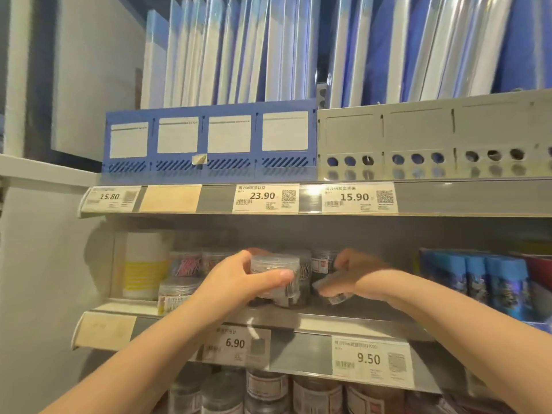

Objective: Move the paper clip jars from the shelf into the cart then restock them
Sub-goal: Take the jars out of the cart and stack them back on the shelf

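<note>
Jar (274, 268) in left hand (236, 283) grip

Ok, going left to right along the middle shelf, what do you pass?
White and yellow container → jar of coloured clips → left hand gripping a clear jar → right hand reaching among dark jars, grip blurred → blue packets.
</note>
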